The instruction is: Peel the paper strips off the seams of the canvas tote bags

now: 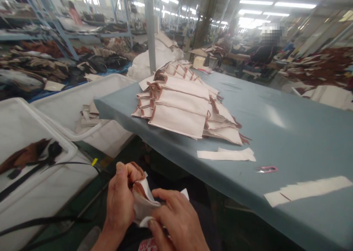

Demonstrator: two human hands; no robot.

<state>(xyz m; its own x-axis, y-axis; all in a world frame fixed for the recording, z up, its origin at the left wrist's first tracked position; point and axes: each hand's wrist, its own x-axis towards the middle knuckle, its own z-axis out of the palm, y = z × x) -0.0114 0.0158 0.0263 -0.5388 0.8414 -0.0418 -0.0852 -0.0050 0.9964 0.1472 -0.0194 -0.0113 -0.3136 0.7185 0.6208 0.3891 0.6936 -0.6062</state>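
Over my lap, in front of the table edge, my left hand [120,197] grips a cream fabric piece [145,203] with brown edging, its thumb up on the brown rim. My right hand [176,214] pinches the same piece from the other side, near a white flap. The piece is bent and curled between both hands, and parts of it are hidden by the fingers. On the table beyond lies a stack of cream fabric panels [180,118] with brown binding, in overlapping rows.
The blue-grey table [289,140] carries cream strips [226,154], more fanned strips [309,190] and pink thread snips [266,169]. White bins [74,150] with scraps stand at left. A metal post [150,30] rises behind the stack. Another person [266,52] sits far back right.
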